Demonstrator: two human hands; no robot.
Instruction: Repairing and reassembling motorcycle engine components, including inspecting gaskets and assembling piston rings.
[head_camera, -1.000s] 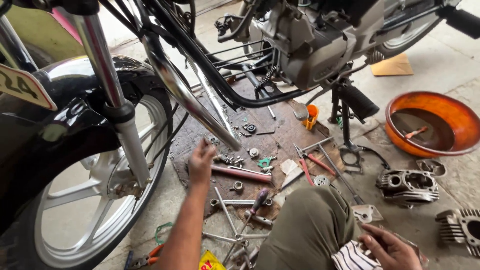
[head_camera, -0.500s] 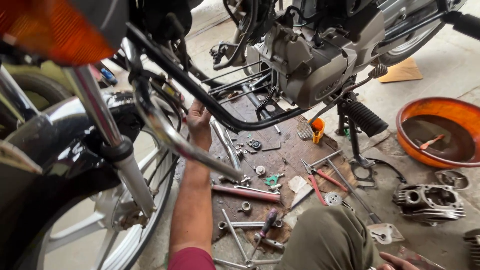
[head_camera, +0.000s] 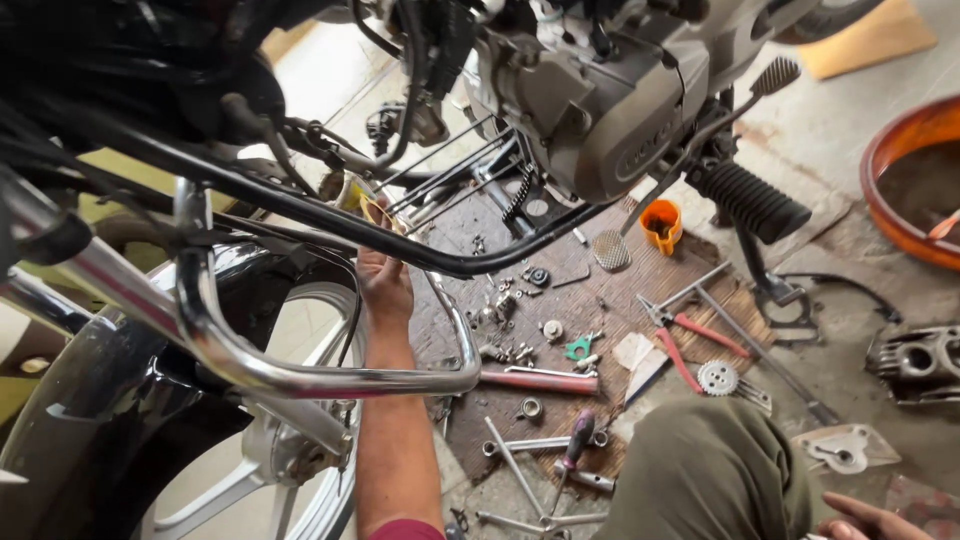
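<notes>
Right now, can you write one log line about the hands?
left hand: reaching under motorcycle frame, fingers hidden | right hand: empty, by knee | pliers: on mat

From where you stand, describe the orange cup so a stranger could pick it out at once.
Start at the motorcycle engine and drop to its black ribbed footpeg. Just left of the footpeg, on the brown mat, stands the orange cup, upright and open-topped. It is the only small orange thing on the mat; the orange basin at the right edge is far bigger.
</notes>
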